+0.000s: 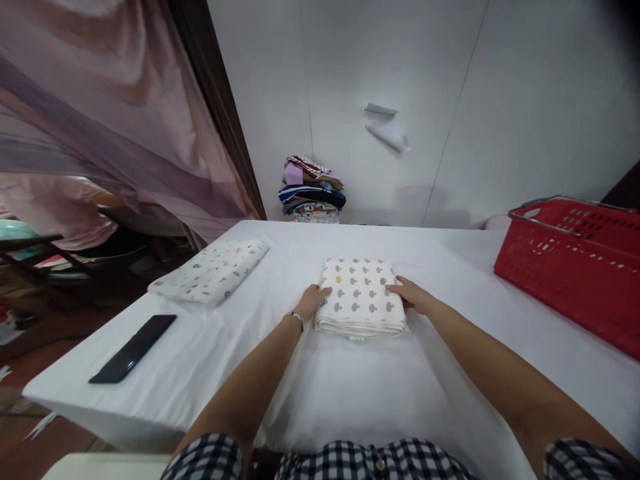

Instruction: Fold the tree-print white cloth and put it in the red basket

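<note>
A folded white cloth [357, 290] printed with grey mushroom shapes, a few of them coloured, lies on the white-covered table [280, 267] in front of me. My left hand [314, 300] grips its left edge, thumb on top and the other fingers mostly hidden. On the opposite side, my right hand [411, 293] holds the right edge, its thumb over the print and its fingers along the side. The layers of the fold show at the near edge. Farther left rests a second folded white cloth [213, 270] with small dark prints.
A dark flat phone-like object [134, 348] lies near the table's left edge. At the right stands a red plastic basket [565, 273] with a metal handle. A stack of folded fabrics [313, 190] rises behind the far edge. Left of the table hangs a pinkish curtain [125, 100], with a person beyond.
</note>
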A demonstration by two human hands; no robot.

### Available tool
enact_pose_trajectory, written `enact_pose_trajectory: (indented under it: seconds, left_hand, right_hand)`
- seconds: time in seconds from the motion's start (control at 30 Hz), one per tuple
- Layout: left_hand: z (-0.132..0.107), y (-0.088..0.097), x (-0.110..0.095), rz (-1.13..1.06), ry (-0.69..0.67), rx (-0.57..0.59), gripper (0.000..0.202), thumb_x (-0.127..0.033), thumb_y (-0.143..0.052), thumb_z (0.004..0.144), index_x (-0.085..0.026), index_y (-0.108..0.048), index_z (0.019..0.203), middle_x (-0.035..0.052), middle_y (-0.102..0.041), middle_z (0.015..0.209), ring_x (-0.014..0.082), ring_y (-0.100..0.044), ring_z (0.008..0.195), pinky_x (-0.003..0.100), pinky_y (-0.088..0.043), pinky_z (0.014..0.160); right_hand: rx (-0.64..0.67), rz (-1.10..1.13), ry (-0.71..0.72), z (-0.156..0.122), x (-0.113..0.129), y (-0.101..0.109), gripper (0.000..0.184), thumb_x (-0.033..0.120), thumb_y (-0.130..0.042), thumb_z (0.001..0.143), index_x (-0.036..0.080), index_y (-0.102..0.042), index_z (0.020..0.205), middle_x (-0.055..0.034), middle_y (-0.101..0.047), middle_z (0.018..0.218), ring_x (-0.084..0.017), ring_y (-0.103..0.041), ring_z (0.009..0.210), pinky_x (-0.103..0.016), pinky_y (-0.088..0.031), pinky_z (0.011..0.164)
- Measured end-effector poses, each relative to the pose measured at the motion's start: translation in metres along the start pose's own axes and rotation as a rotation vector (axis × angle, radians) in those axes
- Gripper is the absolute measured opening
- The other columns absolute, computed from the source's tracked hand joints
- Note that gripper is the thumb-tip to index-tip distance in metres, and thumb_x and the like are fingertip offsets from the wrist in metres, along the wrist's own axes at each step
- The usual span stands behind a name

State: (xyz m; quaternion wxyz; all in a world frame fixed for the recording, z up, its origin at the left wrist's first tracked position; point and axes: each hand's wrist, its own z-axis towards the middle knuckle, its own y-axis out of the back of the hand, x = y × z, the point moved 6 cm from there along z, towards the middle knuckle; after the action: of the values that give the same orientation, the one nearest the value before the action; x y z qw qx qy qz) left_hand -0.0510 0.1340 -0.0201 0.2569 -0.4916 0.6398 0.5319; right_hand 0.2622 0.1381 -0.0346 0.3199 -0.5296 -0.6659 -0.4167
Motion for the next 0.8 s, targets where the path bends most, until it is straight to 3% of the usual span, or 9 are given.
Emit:
enact_pose_trajectory:
  seconds: [0.17, 0.33, 0.63, 0.8]
  left_hand:
    - [-0.014, -0.024, 0.002, -0.001, 0.029, 0.08, 0.043, -0.04, -0.07, 0.072, -0.012, -0.059, 0.103, 0.0163, -0.069, 0.107, 0.0248, -0.065, 0.091, 0.027, -0.049, 0.068]
    - [-0.027, -0.052, 0.007, -0.099, 0.044, 0.159, 0.059, -0.045, -0.075, 0.068, -0.015, -0.054, 0.115, 0.0142, -0.067, 0.112, 0.0217, -0.067, 0.08, 0.026, -0.05, 0.057]
    - [-0.03, -0.049, 0.005, -0.28, 0.155, 0.124, 0.083, -0.051, -0.068, 0.076, -0.013, -0.032, 0.14, 0.0168, -0.067, 0.109, 0.0215, -0.067, 0.073, 0.028, -0.051, 0.055]
    - [-0.032, -0.056, 0.001, -0.333, 0.157, 0.14, 0.06, -0.044, -0.064, 0.081, -0.01, -0.047, 0.127, 0.0177, -0.066, 0.111, 0.02, -0.066, 0.073, 0.027, -0.05, 0.054]
  right_hand:
    - [-0.072, 0.101, 0.113, 0.007, 0.003, 0.025, 0.095, 0.036, -0.071, 0.073, 0.021, -0.019, 0.151, -0.0157, -0.059, 0.128, -0.026, -0.066, 0.099, -0.036, -0.056, 0.078]
    - [-0.141, 0.082, 0.011, 0.019, -0.015, 0.055, 0.095, 0.037, -0.073, 0.071, 0.017, -0.024, 0.149, -0.0199, -0.056, 0.13, -0.028, -0.065, 0.1, -0.038, -0.056, 0.076]
    - [-0.102, 0.024, 0.019, 0.025, -0.014, 0.057, 0.097, 0.048, -0.075, 0.07, 0.017, -0.027, 0.149, -0.0202, -0.058, 0.128, -0.029, -0.064, 0.102, -0.04, -0.056, 0.08]
    - [-0.107, 0.019, 0.058, 0.026, -0.01, 0.051, 0.098, 0.041, -0.079, 0.067, 0.018, -0.029, 0.148, -0.0191, -0.06, 0.126, -0.03, -0.065, 0.098, -0.04, -0.055, 0.078]
